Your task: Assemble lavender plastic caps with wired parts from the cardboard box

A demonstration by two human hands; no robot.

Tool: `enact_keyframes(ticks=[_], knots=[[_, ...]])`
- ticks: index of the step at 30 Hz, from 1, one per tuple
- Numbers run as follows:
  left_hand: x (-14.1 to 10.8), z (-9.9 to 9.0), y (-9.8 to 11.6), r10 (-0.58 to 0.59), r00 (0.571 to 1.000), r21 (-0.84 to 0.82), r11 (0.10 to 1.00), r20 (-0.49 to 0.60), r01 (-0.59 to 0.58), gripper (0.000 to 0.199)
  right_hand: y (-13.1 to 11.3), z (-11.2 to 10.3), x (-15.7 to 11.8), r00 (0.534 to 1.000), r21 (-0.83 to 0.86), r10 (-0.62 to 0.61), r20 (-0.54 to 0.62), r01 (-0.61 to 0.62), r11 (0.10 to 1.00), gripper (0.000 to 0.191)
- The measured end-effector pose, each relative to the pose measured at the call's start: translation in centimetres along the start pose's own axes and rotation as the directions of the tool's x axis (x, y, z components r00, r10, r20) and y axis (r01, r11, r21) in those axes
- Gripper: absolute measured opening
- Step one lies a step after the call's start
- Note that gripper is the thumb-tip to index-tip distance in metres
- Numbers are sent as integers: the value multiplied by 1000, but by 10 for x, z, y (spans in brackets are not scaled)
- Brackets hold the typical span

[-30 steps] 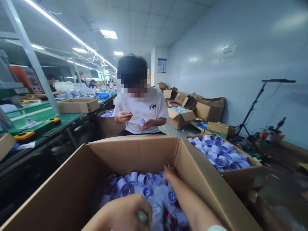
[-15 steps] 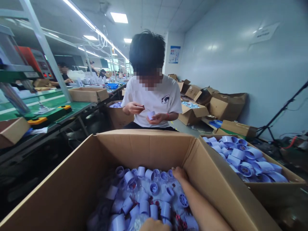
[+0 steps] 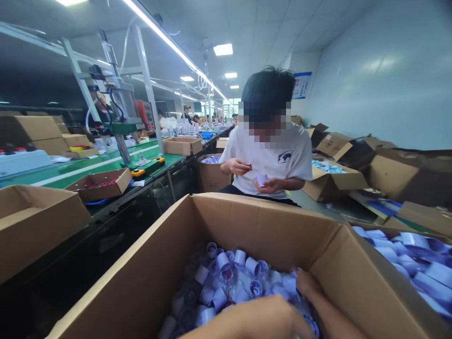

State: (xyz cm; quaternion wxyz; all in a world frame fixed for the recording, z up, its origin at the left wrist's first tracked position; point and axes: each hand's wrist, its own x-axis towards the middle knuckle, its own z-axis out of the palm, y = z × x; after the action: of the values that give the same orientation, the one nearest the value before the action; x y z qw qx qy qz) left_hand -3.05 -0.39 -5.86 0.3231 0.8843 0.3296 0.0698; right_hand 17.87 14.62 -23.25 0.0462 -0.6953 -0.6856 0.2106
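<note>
In the near cardboard box [image 3: 261,226], lilac cups [image 3: 219,298] lie left of and beyond the blurred left hand [image 3: 270,316]; the right hand [image 3: 308,285] sits near their right edge, by the box's right side. Whether either hand grips anything, I cannot tell. On the left, a green surface [image 3: 172,161] carries a press [image 3: 123,127] and open cartons [image 3: 181,147]. Far middle, a co-worker [image 3: 271,155] holds one cup [image 3: 262,180]; right, more cups [image 3: 434,275] heap before a pale wall [image 3: 399,89].

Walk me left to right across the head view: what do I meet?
Cardboard box at the left edge, shallow box of red parts, cardboard box farther along the bench, wearer's right hand, heaped lavender cup-shaped parts at the right edge.
</note>
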Motion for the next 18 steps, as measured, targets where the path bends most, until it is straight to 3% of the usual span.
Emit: enact_keyframes(ticks=[4, 6, 9, 11, 13, 15, 17, 18], knots=[[-4, -30, -14, -145, 979, 21, 989, -145, 150, 35, -26, -49, 7, 985, 215, -98, 142, 66, 974, 9], [-9, -40, -25, -204, 957, -5, 978, -204, 208, 32, -42, -77, 6, 967, 350, -168, 193, 92, 932, 4], [-17, -49, -37, -269, 912, -14, 960, -309, 278, 29, -68, -111, -9, 925, 573, -318, 208, 148, 806, 14], [-20, -52, -38, -246, 874, -43, 967, -419, 251, 28, -84, -125, -28, 891, 710, -424, 163, 193, 677, 28], [-21, -56, -34, -192, 818, -100, 981, -542, 164, 28, -96, -130, -48, 858, 817, -507, 78, 237, 526, 38], [-21, -59, -28, -164, 722, -156, 985, -672, 78, 29, -103, -128, -68, 831, 888, -555, -25, 273, 369, 47], [-21, -61, -20, -179, 634, -203, 979, -752, 36, 32, -106, -124, -88, 803, 919, -583, -124, 314, 238, 48], [-22, -61, -16, -190, 612, -216, 976, -768, 31, 34, -107, -123, -97, 790, 919, -590, -167, 341, 197, 45]])
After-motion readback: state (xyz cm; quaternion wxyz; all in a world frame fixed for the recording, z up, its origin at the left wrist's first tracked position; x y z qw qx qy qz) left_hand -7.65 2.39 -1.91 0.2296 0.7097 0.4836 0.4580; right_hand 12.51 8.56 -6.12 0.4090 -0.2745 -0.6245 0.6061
